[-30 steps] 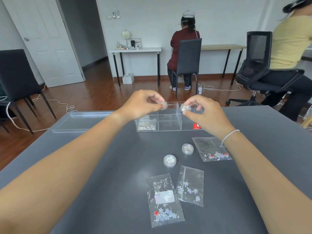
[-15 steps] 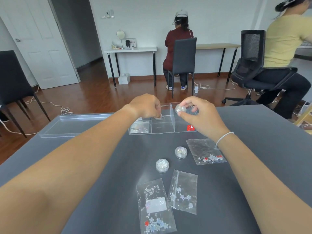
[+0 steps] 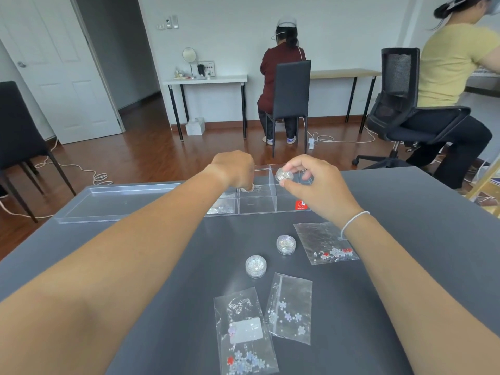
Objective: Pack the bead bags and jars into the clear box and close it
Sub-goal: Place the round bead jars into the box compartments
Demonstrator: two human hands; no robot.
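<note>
A clear compartment box (image 3: 257, 205) stands open at the table's far edge, with its lid (image 3: 119, 201) lying to the left. My left hand (image 3: 235, 169) reaches down into a far compartment, fingers closed on a small jar (image 3: 249, 187) that is mostly hidden. My right hand (image 3: 313, 185) holds a second bead jar (image 3: 284, 174) above the right compartments. Two more round jars (image 3: 286, 244) (image 3: 256, 266) sit on the table. Three bead bags lie flat: one on the right (image 3: 324, 242), two near me (image 3: 290, 311) (image 3: 243, 331). Beads (image 3: 220, 209) show in the box's near-left compartment.
The dark grey table (image 3: 405, 239) runs wide to both sides. Beyond it a person sits at a desk on a black chair (image 3: 290, 101), and another person sits in an office chair (image 3: 400, 104) at the right. A black chair (image 3: 19, 136) stands at the left.
My left hand has dropped with its jar from above the box down into a far compartment. My right hand has stayed over the box, holding its jar.
</note>
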